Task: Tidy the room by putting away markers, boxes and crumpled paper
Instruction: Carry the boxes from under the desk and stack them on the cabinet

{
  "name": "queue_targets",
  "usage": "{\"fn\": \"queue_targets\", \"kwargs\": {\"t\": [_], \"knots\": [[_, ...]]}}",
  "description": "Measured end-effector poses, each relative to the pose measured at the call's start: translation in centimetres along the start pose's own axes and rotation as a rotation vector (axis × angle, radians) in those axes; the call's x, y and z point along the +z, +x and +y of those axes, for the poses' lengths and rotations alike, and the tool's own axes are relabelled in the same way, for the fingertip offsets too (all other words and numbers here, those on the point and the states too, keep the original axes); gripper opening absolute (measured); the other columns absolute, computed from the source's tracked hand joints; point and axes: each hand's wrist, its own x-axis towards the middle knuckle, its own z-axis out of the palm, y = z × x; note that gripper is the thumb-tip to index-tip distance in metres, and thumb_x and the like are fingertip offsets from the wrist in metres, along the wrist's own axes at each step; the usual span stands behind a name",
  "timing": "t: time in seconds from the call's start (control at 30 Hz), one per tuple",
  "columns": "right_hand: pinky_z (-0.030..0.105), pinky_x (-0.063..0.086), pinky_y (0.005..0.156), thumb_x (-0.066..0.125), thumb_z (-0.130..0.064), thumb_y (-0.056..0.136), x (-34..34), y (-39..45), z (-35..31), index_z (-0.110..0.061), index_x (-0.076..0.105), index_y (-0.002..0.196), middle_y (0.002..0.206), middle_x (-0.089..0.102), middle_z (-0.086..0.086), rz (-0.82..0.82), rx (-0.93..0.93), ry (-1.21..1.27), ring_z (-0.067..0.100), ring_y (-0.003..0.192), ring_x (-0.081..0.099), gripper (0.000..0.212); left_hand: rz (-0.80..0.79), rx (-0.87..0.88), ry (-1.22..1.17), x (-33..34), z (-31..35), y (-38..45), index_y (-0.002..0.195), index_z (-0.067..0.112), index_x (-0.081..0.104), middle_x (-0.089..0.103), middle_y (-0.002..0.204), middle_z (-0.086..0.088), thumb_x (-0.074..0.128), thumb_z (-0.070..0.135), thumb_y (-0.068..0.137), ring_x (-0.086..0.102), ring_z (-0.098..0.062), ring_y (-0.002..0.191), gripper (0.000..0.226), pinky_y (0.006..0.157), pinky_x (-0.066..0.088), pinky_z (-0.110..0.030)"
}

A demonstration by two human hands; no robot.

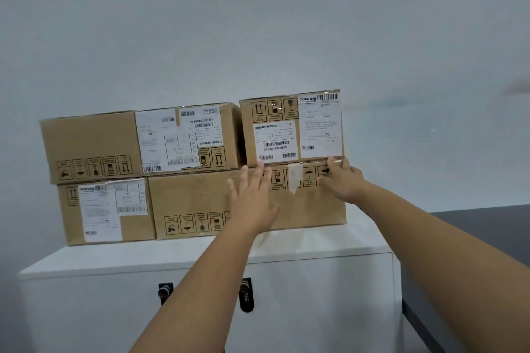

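Observation:
Several brown cardboard boxes with white shipping labels are stacked in two rows on a white cabinet [329, 243] against the wall. The top right box [291, 127] sits on a wide lower box [195, 198]. My left hand [252, 195] is held out with straight, spread fingers, its fingertips at the bottom left edge of the top right box. My right hand [342, 180] rests with fingers extended at that box's bottom right corner. A long box [137, 142] lies at the top left, above a smaller labelled box [107, 210].
The cabinet front carries two black lock handles [246, 295]. A dark grey surface [487, 235] runs along the right side beside the cabinet. The pale wall stands directly behind the stack.

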Motion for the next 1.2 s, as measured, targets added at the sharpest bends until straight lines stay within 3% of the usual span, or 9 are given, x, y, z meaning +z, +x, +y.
{"fn": "queue_targets", "kwargs": {"t": [0.23, 0.3, 0.4, 0.6, 0.73, 0.83, 0.93, 1.03, 1.2], "knots": [[0.061, 0.007, 0.111, 0.047, -0.049, 0.087, -0.8, -1.2, 1.0, -0.053, 0.013, 0.145, 0.162, -0.003, -0.008, 0.043, 0.035, -0.044, 0.031, 0.147, 0.001, 0.067, -0.088, -0.062, 0.022, -0.1, 0.0, 0.8, 0.157, 0.027, -0.005, -0.022, 0.162, 0.012, 0.051, 0.048, 0.093, -0.017, -0.029, 0.150, 0.088, 0.115, -0.009, -0.060], [0.057, 0.010, 0.113, 0.051, -0.042, 0.086, -1.6, -1.3, 0.8, -0.049, 0.028, 0.141, 0.161, 0.005, -0.008, 0.059, -0.002, 0.083, 0.029, 0.147, 0.003, 0.061, -0.118, -0.092, 0.022, -0.5, 0.1, 0.8, 0.156, 0.027, -0.009, -0.023, 0.162, 0.012, 0.051, 0.050, 0.093, -0.017, -0.030, 0.150, 0.090, 0.115, -0.008, -0.061], [0.049, 0.022, 0.113, 0.056, -0.038, 0.083, -2.0, -1.1, -0.4, -0.039, 0.030, 0.140, 0.151, 0.028, 0.011, 0.081, 0.042, 0.333, 0.028, 0.143, 0.014, 0.063, -0.089, -0.142, -0.009, -1.2, -0.2, 1.1, 0.156, 0.027, -0.010, -0.014, 0.164, 0.011, 0.050, 0.050, 0.093, -0.014, -0.031, 0.150, 0.090, 0.115, -0.008, -0.061], [0.045, 0.036, 0.104, 0.053, -0.034, 0.086, -1.7, -1.0, -0.9, -0.031, 0.025, 0.140, 0.133, 0.047, 0.011, 0.120, 0.044, 0.267, 0.031, 0.123, 0.042, 0.061, -0.094, -0.122, -0.025, -1.0, -0.4, 0.8, 0.157, 0.030, -0.006, -0.015, 0.164, 0.010, 0.055, 0.043, 0.092, -0.016, -0.029, 0.150, 0.090, 0.116, -0.009, -0.059], [0.030, 0.043, 0.079, 0.047, -0.033, 0.095, -1.7, 0.3, -0.6, -0.023, 0.019, 0.146, 0.140, 0.053, 0.002, 0.205, 0.041, 0.629, 0.022, 0.105, 0.055, 0.059, 0.055, -0.171, -0.105, -1.1, -1.2, 1.5, 0.157, 0.027, -0.003, -0.020, 0.164, 0.005, 0.053, 0.051, 0.092, -0.013, -0.025, 0.151, 0.089, 0.118, -0.003, -0.055], [0.034, 0.044, 0.090, 0.048, -0.043, 0.094, -1.2, 1.8, -0.5, -0.022, 0.035, 0.145, 0.139, 0.053, 0.001, 0.214, 0.068, 0.763, 0.021, 0.113, 0.056, 0.056, 0.049, -0.212, -0.118, -0.6, -2.6, 1.9, 0.157, 0.020, -0.010, -0.033, 0.159, 0.005, 0.051, 0.054, 0.093, -0.019, -0.025, 0.150, 0.094, 0.118, -0.005, -0.053], [0.033, 0.047, 0.086, 0.047, -0.042, 0.096, -0.1, 3.0, 0.2, -0.023, 0.052, 0.134, 0.125, 0.063, -0.001, 0.235, 0.041, 0.814, 0.018, 0.106, 0.060, 0.043, 0.032, -0.158, -0.108, 0.6, -3.3, 1.8, 0.155, 0.021, -0.016, -0.040, 0.155, 0.005, 0.052, 0.054, 0.092, -0.025, -0.024, 0.147, 0.099, 0.117, -0.011, -0.050], [0.027, 0.048, 0.076, 0.046, -0.039, 0.099, 0.7, 3.5, 1.1, -0.022, 0.054, 0.131, 0.117, 0.065, -0.004, 0.252, 0.024, 0.912, 0.011, 0.099, 0.061, 0.037, 0.051, -0.117, -0.108, 1.6, -3.7, 2.0, 0.154, 0.023, -0.020, -0.042, 0.153, 0.004, 0.052, 0.054, 0.090, -0.030, -0.024, 0.145, 0.101, 0.114, -0.015, -0.045], [0.043, 0.049, 0.097, 0.045, -0.044, 0.098, 1.3, 4.0, 1.4, -0.021, 0.051, 0.133, 0.121, 0.064, -0.002, 0.253, 0.034, 0.904, 0.019, 0.109, 0.060, 0.042, 0.061, -0.104, -0.108, 2.2, -3.6, 2.2, 0.153, 0.020, -0.022, -0.040, 0.154, 0.003, 0.053, 0.049, 0.089, -0.031, -0.023, 0.144, 0.103, 0.113, -0.016, -0.041]]}}
